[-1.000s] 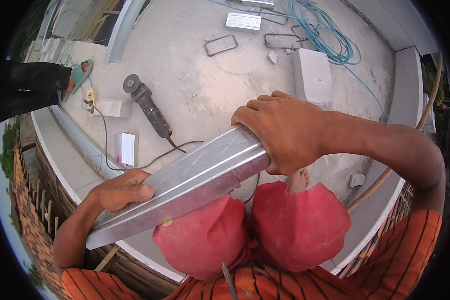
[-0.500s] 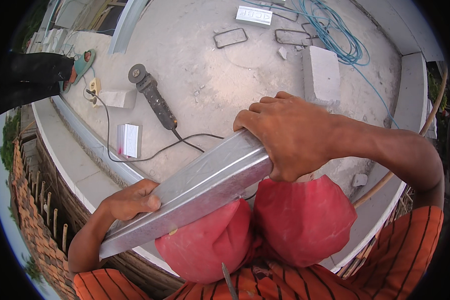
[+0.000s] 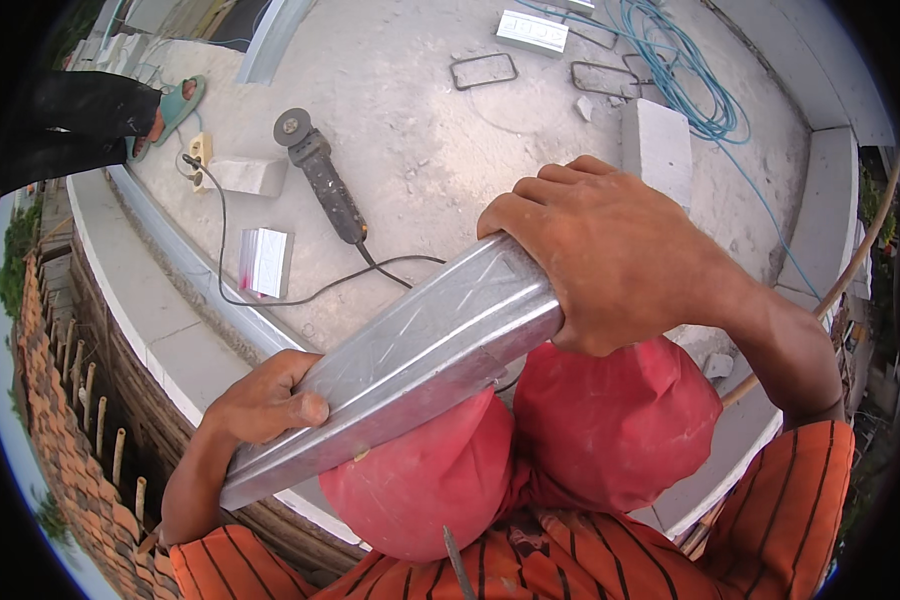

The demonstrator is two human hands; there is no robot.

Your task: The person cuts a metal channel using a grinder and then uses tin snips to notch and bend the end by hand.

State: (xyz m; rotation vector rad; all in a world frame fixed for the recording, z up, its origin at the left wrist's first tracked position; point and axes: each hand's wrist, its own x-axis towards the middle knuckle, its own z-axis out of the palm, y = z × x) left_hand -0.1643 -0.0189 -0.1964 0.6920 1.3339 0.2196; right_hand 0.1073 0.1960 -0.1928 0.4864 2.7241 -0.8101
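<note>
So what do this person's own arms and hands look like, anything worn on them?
Both hands, left and right, are bare, with no gloves, rings or watch in view. The forearms are bare too; short orange sleeves with thin dark stripes begin near the elbows.

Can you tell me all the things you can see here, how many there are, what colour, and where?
metal channel: 1, shiny silver, held slantwise across the knees
angle grinder: 1, black and grey, on the concrete slab up left of middle
grinder cable: 1, black, curling over the slab
small metal offcut: 1, silver, near the slab's edge
pale blocks: 2, whitish grey, one right of middle, one by the grinder
blue hose: 1 bundle, blue, top right
wire rectangles: 2, dark, near the top
another person's sandal: 1, teal, top left
left hand: holds the channel's lower end
right hand: grips its upper end
knees in red trousers: 2, under the channel
</note>
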